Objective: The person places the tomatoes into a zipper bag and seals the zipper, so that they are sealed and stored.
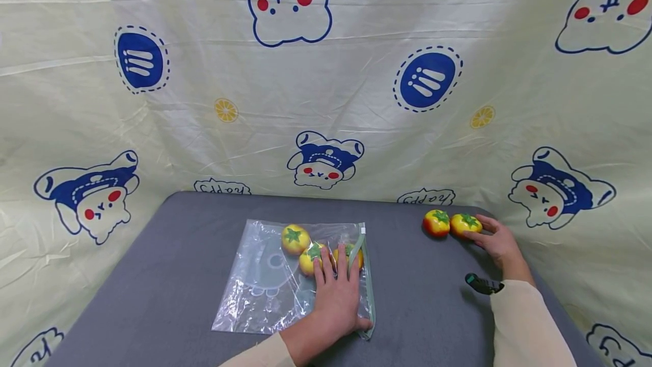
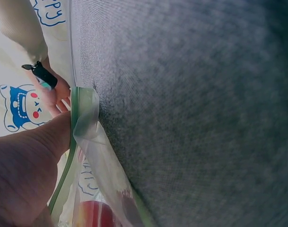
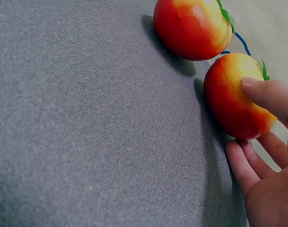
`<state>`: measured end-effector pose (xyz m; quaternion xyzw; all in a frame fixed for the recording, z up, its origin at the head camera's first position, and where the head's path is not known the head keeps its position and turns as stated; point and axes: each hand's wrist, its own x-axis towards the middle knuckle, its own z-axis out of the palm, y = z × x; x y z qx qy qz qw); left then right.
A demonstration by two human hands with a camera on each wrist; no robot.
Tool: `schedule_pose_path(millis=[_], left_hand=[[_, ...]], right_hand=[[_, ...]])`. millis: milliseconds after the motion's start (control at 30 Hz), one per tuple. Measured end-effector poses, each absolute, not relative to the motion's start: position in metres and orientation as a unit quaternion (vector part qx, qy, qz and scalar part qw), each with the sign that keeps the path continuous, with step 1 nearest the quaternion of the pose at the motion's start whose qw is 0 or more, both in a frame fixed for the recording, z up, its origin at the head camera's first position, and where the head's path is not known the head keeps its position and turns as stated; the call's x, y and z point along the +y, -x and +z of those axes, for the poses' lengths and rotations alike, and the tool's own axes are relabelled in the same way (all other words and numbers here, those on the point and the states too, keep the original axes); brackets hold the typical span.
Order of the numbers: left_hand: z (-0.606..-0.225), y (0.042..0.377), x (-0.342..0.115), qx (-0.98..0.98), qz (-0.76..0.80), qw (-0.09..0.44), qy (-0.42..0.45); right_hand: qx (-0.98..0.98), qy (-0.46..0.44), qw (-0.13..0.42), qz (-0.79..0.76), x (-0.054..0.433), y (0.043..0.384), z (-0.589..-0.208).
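A clear zip bag with a green zip edge lies flat on the table. Inside it are three yellow-red tomatoes, one of them near the top. My left hand rests on the bag with straight, spread fingers over the tomatoes, its thumb at the green zip edge. At the table's far right, my right hand holds a tomato between the thumb and the fingers. Another tomato stands just left of it, its green leaves on top.
The grey table ends at the back and right against a pale curtain printed with cartoon figures. A dark device is worn at my right wrist. Grey tabletop lies between the bag and the two tomatoes on the right.
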<state>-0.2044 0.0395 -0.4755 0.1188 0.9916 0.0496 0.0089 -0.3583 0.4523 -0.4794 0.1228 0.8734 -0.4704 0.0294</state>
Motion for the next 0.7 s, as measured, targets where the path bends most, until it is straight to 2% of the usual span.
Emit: schedule_pose_path(millis=[700], left_hand=[[-0.476,0.2052,0.0394,0.992,0.046,0.023,-0.115]], right_hand=[[0.866,-0.119,-0.012,-0.486,0.4519,0.3503,-0.4863]])
